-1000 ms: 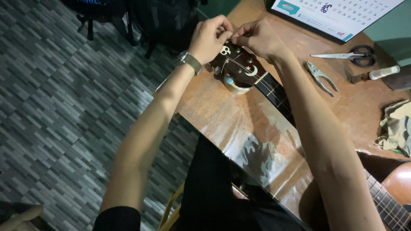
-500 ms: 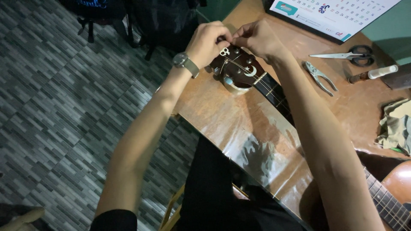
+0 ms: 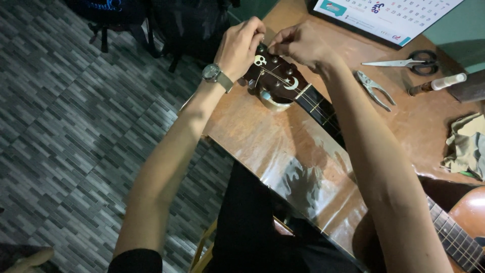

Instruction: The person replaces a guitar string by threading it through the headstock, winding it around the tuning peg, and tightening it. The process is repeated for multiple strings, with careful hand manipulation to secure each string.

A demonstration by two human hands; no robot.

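Head view showed your two hands meeting at the top of the guitar headstock (image 3: pixel 275 81), which lay at about 12 o'clock on the brown surface (image 3: pixel 262 146). Your left hand (image 3: pixel 240 45) was pinched shut at the headstock's tip, and your right hand (image 3: pixel 298 45) was pinched shut just beside it; both seemed to hold a thin string end or a tuner, but the thing itself was too small to tell.

A string like that would have been light, springy and sharp at its cut end, so a fingertip pinch near the post suited it better than a loose hold. The guitar was rigid and fairly heavy; its headstock rested on a small round support (image 3: pixel 275 101), and its neck (image 3: pixel 323 108) ran toward 4 o'clock, with the body (image 3: pixel 465 222) at the frame's lower right.

The surface's edge lay just beside the headstock at 9 o'clock, with the tiled floor (image 3: pixel 76 126) below, so room that way was short. Toward 2 o'clock lay pliers (image 3: pixel 374 90), scissors (image 3: pixel 404 60), a small bottle (image 3: pixel 439 83) and a cloth (image 3: pixel 467 146), well apart from your hands.
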